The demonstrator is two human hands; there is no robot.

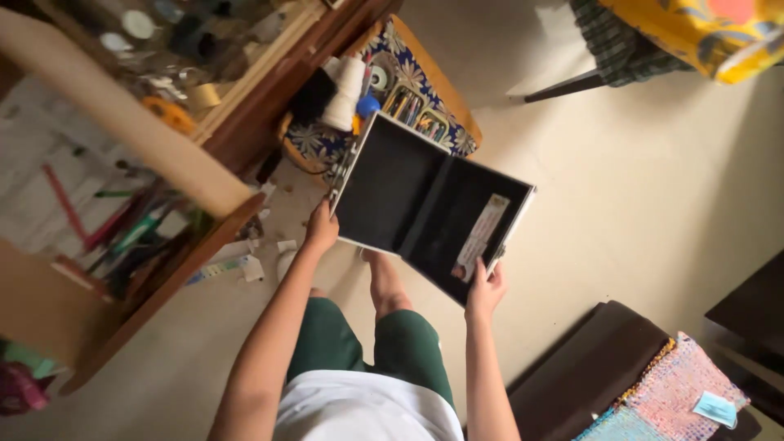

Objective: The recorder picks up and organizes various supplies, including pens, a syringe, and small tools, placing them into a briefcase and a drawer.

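Head view, open black case (pixel 425 212) lying lengthwise left-to-right, left hand (pixel 320 230), right hand (pixel 485 287) gripping its ends

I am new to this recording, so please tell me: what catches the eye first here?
The open black case with pale edges, in mid-picture, held by the left hand and right hand. Behind it lies a blue flowered box of small things; at left stands a cluttered wooden shelf.

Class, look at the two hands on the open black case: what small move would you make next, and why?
Probably lower the open black metal-edged case to the pale floor before anything else. The left hand and right hand each hold only an edge, so the case hangs in the air, tilted, above the bare leg. Its dark inside looks empty, and the floor beside it offers steadier support.
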